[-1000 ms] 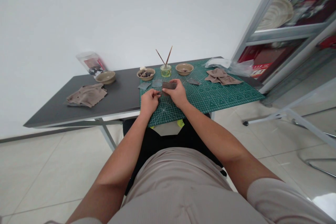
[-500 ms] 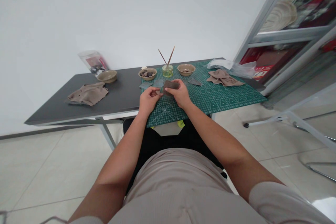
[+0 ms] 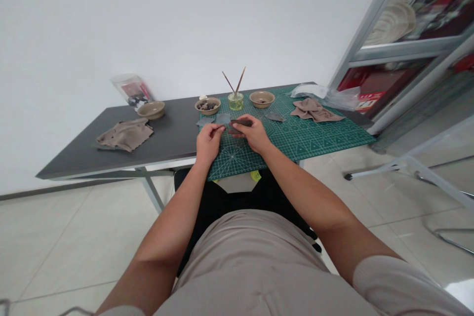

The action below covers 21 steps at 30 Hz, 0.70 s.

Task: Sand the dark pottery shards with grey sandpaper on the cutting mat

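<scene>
Grip: my right hand [image 3: 254,136] pinches a dark sanding sheet [image 3: 240,122] between thumb and fingers; my left hand [image 3: 209,143] has its fingertips pressed together, and I can't tell whether they hold anything.
Sheet: held up between my hands, tilted nearly edge-on, above the green cutting mat [image 3: 314,143].
Risk: I'd judge a thin sheet could slip if my pinch loosens; anything tiny at my left fingertips could drop.
Nearby: two grey squares of abrasive paper [image 3: 223,118] [image 3: 205,121] lie just beyond my left fingers.
In the way: a knuckle swung forward could tip the glass jar [image 3: 235,101] holding two sticks [image 3: 233,81], or catch the bowl of dark pieces [image 3: 207,105].
</scene>
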{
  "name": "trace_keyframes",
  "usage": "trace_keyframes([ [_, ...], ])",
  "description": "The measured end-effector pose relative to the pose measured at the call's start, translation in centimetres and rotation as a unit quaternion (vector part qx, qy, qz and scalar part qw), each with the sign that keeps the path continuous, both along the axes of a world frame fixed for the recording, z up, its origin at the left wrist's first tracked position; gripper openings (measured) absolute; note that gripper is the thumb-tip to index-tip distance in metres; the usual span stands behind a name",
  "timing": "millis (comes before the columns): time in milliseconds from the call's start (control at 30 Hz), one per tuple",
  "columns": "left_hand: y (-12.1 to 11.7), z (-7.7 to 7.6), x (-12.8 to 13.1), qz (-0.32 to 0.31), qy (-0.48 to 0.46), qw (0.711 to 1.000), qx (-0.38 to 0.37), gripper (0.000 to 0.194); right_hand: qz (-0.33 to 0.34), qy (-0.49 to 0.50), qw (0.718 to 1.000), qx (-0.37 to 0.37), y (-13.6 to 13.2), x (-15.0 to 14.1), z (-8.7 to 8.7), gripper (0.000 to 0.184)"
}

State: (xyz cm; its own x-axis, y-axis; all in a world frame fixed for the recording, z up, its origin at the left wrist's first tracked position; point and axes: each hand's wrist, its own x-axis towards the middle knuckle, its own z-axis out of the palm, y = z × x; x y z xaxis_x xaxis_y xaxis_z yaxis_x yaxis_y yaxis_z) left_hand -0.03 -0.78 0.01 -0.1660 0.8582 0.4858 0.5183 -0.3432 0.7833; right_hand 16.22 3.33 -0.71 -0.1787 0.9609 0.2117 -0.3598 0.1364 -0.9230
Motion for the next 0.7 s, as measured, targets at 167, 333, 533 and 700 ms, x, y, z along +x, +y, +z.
trace_keyframes([
  [167, -0.07, 0.01, 0.12, -0.034, 0.028, 0.998, -0.053, 0.014, 0.015, -0.021, 1.0, -0.011, -0.18, 0.05, 0.3, 0.042],
  [333, 0.04, -0.37, 0.1, -0.078, 0.043, 0.994, -0.063, 0.015, 0.019, -0.027, 0.999, 0.0, -0.17, 0.02, 0.3, 0.037],
  [533, 0.16, -0.7, 0.06, -0.066, 0.041, 0.995, -0.063, 0.015, 0.029, -0.023, 0.999, 0.009, 0.07, 0.02, 0.1, 0.035],
  [700, 0.13, -0.71, -0.01, -0.043, 0.036, 0.997, -0.054, 0.012, 0.069, -0.074, 0.995, -0.011, 0.02, 0.14, 0.41, 0.04],
])
